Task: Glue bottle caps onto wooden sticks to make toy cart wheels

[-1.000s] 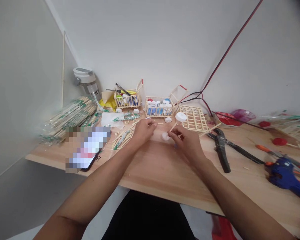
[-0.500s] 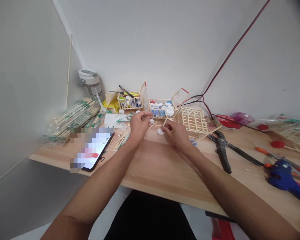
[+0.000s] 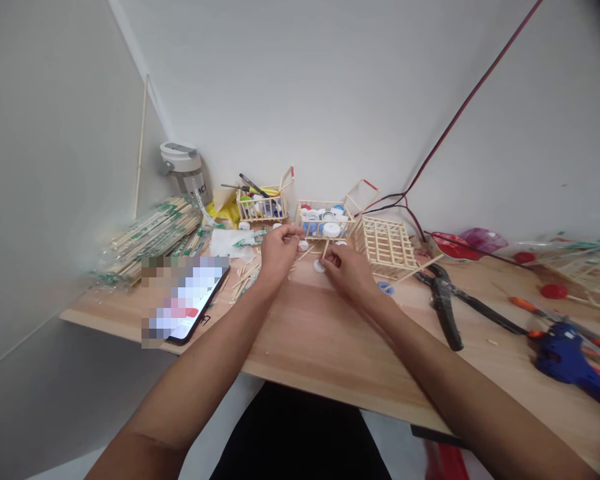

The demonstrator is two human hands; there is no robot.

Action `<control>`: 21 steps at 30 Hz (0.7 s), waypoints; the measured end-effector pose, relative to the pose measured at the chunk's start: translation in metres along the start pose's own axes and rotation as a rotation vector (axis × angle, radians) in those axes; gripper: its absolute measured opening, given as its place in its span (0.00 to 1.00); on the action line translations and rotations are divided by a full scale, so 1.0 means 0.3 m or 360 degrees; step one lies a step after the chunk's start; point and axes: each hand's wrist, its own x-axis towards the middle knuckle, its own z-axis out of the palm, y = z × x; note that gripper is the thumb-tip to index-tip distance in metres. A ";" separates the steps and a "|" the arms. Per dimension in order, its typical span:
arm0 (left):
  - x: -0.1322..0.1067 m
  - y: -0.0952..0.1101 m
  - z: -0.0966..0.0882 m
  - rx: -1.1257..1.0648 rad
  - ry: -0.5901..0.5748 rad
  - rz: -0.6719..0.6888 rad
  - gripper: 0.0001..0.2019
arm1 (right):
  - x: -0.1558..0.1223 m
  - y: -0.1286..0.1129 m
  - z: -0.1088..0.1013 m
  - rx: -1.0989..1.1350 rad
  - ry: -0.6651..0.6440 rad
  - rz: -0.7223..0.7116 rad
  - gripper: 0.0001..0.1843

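My right hand [image 3: 347, 272] pinches a thin wooden stick [image 3: 325, 249] standing nearly upright. A white plastic bottle cap [image 3: 331, 229] sits on the stick's upper end, seen against the crate behind. Its lower end meets a second white cap [image 3: 319, 267] lying on the wooden tabletop [image 3: 330, 360], partly hidden by my fingers. My left hand [image 3: 279, 253] hovers just left of them, fingertips drawn together near a third white cap [image 3: 303, 245]. Whether those fingertips hold a thin stick, I cannot tell.
Two stick crates with caps [image 3: 325, 220] stand behind my hands, beside a stick lattice panel [image 3: 385, 247]. Loose sticks lie left. A phone [image 3: 185, 300] and wrapped chopsticks [image 3: 155, 233] are left; black pliers [image 3: 443, 307] and a blue glue gun [image 3: 565, 357] are right.
My right hand has moved left, and the stick with its cap has swung from leaning right to nearly upright, its lower end now on the lying cap. The view has shifted slightly.
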 end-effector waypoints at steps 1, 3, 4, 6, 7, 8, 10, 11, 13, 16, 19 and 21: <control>0.001 -0.001 0.000 0.0003 -0.0002 0.0000 0.09 | 0.001 -0.001 -0.002 -0.0003 -0.0004 0.0003 0.03; 0.001 -0.002 0.000 0.0008 -0.0006 -0.0003 0.09 | 0.001 -0.004 -0.005 -0.0003 -0.0013 0.0007 0.03; 0.001 -0.002 -0.001 0.0011 -0.0008 -0.0005 0.09 | 0.000 -0.005 -0.006 -0.0002 -0.0016 0.0009 0.03; 0.002 0.000 -0.001 0.0014 -0.0009 -0.0004 0.10 | -0.002 -0.005 -0.008 0.0004 -0.0020 0.0014 0.04; 0.002 0.000 -0.001 0.0015 -0.0008 -0.0003 0.10 | -0.003 -0.005 -0.009 0.0006 -0.0020 0.0018 0.04; 0.002 0.001 -0.001 0.0017 -0.0007 -0.0002 0.09 | -0.005 -0.004 -0.009 0.0009 -0.0020 0.0022 0.04; 0.001 0.002 -0.001 0.0021 -0.0004 -0.0004 0.09 | -0.008 -0.002 -0.010 0.0013 -0.0022 0.0029 0.03; 0.001 0.003 -0.001 0.0025 -0.0004 -0.0004 0.09 | -0.009 -0.001 -0.011 0.0016 -0.0023 0.0032 0.03; -0.001 0.003 -0.002 0.0036 -0.0003 -0.0003 0.09 | -0.013 0.000 -0.013 0.0024 -0.0023 0.0040 0.03; -0.004 0.004 -0.003 0.0058 0.0000 0.0007 0.09 | -0.020 0.002 -0.020 0.0040 -0.0007 0.0059 0.04; -0.007 0.004 -0.002 0.0080 -0.0006 0.0011 0.09 | -0.029 0.004 -0.030 0.0060 0.0014 0.0070 0.06; -0.008 0.003 -0.001 0.0102 -0.0020 0.0012 0.10 | -0.032 0.007 -0.035 0.0074 0.0024 0.0078 0.08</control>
